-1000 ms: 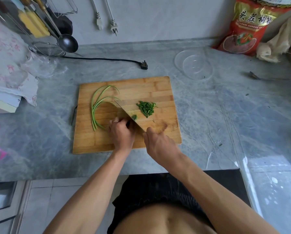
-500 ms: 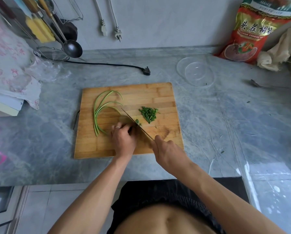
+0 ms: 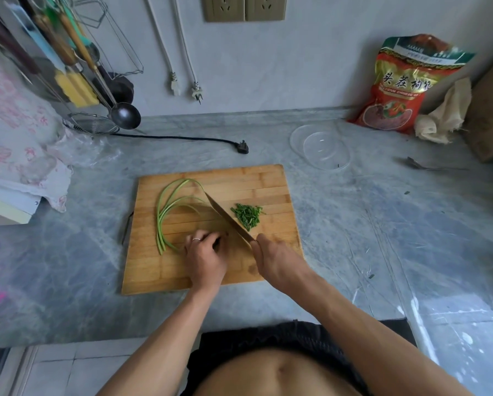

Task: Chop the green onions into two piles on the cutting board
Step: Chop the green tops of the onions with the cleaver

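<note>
Working across the cutting board (image 3: 211, 270), I have the uncut green onions (image 3: 165, 215) curving along its left side, their long axis running front to back, with the near ends bending right under my left hand (image 3: 205, 252), whose curled fingers pin them down. My right hand (image 3: 276, 261) is wrapped around the handle of the knife (image 3: 228, 218), its blade angled just right of those fingers. One chopped pile (image 3: 248, 215) lies right of the blade; I judge the next cut lands beside my left fingertips.
</note>
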A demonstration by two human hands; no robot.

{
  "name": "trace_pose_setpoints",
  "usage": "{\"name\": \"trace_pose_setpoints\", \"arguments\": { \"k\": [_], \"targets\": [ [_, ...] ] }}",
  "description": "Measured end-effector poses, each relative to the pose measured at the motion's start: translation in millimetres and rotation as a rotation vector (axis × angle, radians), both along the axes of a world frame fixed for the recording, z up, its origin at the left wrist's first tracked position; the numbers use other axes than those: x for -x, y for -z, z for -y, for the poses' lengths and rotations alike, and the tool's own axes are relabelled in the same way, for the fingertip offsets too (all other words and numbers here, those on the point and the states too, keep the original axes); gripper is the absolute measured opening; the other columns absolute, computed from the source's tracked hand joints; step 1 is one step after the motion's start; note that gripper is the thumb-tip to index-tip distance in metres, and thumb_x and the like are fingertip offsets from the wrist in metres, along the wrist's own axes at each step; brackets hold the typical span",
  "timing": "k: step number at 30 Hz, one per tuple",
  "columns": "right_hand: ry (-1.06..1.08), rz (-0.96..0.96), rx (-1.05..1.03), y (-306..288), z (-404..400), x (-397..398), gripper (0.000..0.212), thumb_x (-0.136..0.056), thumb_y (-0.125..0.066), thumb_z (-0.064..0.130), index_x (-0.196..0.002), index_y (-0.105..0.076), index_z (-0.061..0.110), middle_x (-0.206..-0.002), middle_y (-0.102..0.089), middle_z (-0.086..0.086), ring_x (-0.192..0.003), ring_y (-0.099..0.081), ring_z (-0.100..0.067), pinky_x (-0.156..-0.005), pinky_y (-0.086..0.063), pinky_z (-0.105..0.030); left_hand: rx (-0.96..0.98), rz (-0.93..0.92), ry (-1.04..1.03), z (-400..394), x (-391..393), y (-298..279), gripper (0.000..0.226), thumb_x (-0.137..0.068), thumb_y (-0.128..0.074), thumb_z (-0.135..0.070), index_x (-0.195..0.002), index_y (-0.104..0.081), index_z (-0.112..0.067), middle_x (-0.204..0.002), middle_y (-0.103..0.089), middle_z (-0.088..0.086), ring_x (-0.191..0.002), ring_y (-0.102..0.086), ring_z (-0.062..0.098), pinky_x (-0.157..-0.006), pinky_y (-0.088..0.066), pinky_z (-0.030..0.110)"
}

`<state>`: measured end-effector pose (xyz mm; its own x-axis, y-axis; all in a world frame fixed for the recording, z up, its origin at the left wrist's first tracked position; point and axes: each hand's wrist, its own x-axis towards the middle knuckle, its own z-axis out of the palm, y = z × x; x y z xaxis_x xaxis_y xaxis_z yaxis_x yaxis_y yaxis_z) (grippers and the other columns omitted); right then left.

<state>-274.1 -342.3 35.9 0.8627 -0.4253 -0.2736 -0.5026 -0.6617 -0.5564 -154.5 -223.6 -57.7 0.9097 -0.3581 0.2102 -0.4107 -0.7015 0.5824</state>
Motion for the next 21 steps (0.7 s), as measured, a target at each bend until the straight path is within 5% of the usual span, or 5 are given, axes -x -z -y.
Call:
{"name": "trace_pose_setpoints", "arguments": {
  "k": [4, 12, 16, 21],
  "targets": [
    [0.017, 0.010, 0.000, -5.8, 5.6, -4.7, 0.032, -0.104, -0.027, 0.039, -0.091, -0.043, 0.015, -0.057, -0.045, 0.003, -0.041, -0.038, -0.009, -0.042, -0.023, -0.026, 0.037, 0.016, 0.005, 0.7, 0.3, -3.1, 0.008, -0.080, -0.076, -0.013, -0.085, -0.079, -0.018, -0.081, -0.065, -0.001, -0.078, -0.052, 0.028, -0.071, -0.040, 0.035],
    [0.081, 0.122, -0.086, 3.8, 10.8, 10.5, 0.038, -0.103, -0.036, 0.034, -0.075, -0.044, 0.009, -0.054, -0.043, -0.001, -0.045, -0.033, -0.017, -0.046, -0.025, -0.029, 0.004, 0.081, 0.133, -7.7, 0.2, -1.9, 0.020, -0.080, -0.075, -0.005, -0.098, -0.079, -0.013, -0.087, -0.064, 0.003, -0.076, -0.057, 0.028, -0.073, -0.047, 0.038],
    [0.025, 0.096, -0.099, 5.0, 5.3, 15.6, 0.036, -0.103, -0.036, 0.037, -0.070, -0.040, 0.021, -0.060, -0.045, 0.001, -0.046, -0.038, -0.015, -0.045, -0.024, -0.025, 0.019, -0.067, 0.123, -4.7, -6.8, -11.9, 0.029, -0.076, -0.069, 0.005, -0.094, -0.080, -0.015, -0.086, -0.071, 0.003, -0.079, -0.064, 0.025, -0.072, -0.053, 0.040],
    [0.043, 0.078, -0.125, 2.3, -0.3, 17.5, 0.037, -0.103, -0.036, 0.037, -0.068, -0.035, 0.027, -0.058, -0.045, 0.005, -0.047, -0.042, -0.015, -0.043, -0.022, -0.024, 0.040, -0.166, 0.050, -0.8, -7.6, -28.5, 0.020, -0.079, -0.071, -0.001, -0.091, -0.080, -0.014, -0.082, -0.077, 0.001, -0.071, -0.067, 0.015, -0.065, -0.046, 0.021]
  ]
}}
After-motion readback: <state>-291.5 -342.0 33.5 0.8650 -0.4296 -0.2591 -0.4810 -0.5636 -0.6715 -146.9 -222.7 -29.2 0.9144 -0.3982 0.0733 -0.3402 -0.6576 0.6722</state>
